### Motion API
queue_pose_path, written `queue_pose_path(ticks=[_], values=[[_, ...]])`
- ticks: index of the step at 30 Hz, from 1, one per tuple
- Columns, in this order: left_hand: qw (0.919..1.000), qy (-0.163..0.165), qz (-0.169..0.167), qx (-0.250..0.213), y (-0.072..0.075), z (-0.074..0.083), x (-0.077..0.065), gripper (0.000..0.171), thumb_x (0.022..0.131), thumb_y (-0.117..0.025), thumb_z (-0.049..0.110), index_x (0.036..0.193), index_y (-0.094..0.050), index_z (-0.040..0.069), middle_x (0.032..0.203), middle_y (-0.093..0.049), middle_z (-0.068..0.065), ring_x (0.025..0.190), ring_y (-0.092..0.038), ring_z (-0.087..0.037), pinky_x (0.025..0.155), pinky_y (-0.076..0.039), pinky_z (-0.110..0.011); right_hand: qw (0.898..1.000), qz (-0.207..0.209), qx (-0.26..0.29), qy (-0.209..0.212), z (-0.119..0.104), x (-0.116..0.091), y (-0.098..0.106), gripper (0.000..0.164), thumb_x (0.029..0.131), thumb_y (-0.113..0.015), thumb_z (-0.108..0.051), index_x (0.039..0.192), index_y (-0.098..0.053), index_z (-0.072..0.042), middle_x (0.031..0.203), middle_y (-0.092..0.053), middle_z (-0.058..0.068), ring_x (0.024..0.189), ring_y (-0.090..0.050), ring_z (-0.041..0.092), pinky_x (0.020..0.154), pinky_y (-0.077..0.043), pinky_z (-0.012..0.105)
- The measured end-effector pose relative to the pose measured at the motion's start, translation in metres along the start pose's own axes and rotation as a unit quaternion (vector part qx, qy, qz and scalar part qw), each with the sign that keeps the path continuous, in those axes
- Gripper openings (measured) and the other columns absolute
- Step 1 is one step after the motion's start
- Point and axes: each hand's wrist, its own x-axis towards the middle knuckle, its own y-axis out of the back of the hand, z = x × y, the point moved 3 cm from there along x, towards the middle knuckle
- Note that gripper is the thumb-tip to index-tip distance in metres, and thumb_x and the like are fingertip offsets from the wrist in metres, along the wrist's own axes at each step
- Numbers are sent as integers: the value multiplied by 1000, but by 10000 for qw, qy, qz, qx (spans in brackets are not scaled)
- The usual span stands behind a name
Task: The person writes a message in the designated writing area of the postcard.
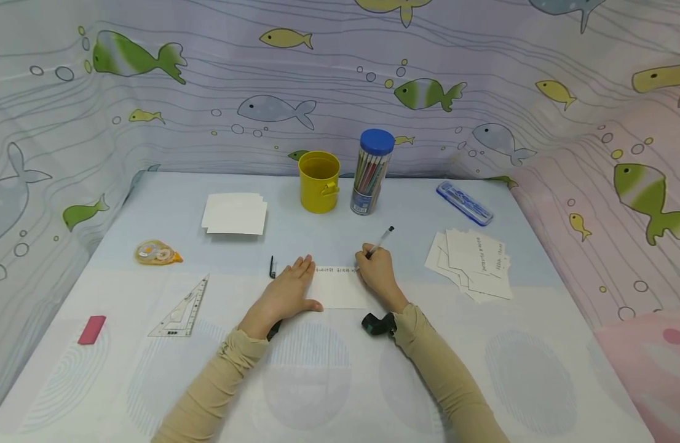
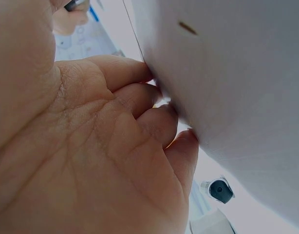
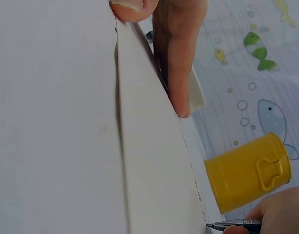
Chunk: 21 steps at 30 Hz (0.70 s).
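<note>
A white card (image 1: 340,292) lies on the table with a line of handwriting along its far edge. My left hand (image 1: 287,289) rests on the card's left end, fingers extended and thumb spread along its near corner. With my right hand (image 1: 380,275) I grip a black pen (image 1: 383,239) at the card's far right. In the right wrist view the pen tip (image 3: 209,225) meets the end of the written line. Just left of my left hand lies the black pen cap (image 1: 272,267).
Behind stand a yellow bucket (image 1: 319,184) and a blue-lidded pencil tub (image 1: 371,172). Blank cards (image 1: 235,213) are stacked back left; written cards (image 1: 475,261) lie right, below a blue case (image 1: 464,203). Leftward are correction tape (image 1: 156,253), a set square (image 1: 182,311) and a pink eraser (image 1: 92,330).
</note>
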Motion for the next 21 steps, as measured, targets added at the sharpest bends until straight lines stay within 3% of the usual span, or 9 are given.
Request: queue_pose_path(ticks=[8,21], values=[[10000,-24,38,-45,2,0,0,97,83,-71,45,149,-24,-10,159,-16,-24,149,-16,-40,120,-22,-53,9999,-72,-132,-49,-1,1,0,40,89,-47,-5,54,-30,-14,41,-27,-7,35,-22,3,37,-18,19],[10000,-24,48,-43,3,2,-1,96,83,-71,44,148,-26,-10,159,-18,-25,148,-17,-40,120,-23,-53,9997,122,193,-91,2,0,0,39,88,-46,-3,53,-31,-13,40,-25,-9,31,-20,0,35,-18,19]])
